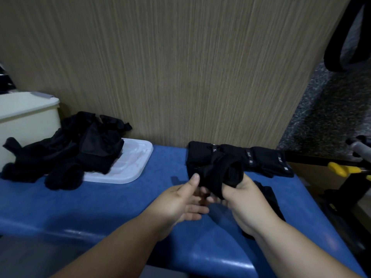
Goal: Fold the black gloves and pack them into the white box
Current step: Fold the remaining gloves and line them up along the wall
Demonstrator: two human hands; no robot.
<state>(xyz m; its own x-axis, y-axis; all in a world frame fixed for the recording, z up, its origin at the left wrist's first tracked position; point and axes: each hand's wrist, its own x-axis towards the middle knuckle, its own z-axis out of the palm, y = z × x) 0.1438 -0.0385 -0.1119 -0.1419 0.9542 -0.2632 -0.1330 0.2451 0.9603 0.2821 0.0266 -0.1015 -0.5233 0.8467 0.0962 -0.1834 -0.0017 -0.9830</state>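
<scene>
My right hand (247,199) grips a black glove (218,173) held just above the blue table (96,205). My left hand (180,203) is beside it with fingers loose, its thumb touching the glove's left edge. Behind the held glove, several folded black gloves (261,159) with small white labels lie in a row by the wall. A loose pile of black gloves (66,151) sits at the left, partly on a white lid (130,167). The white box (26,117) stands at the far left. Another black glove (271,197) lies under my right forearm.
A wood-grain wall panel (180,67) rises directly behind the table. To the right, past the table's edge, are a yellow-handled tool (345,169), dark metal frames and a black wheel (345,37) over a speckled floor.
</scene>
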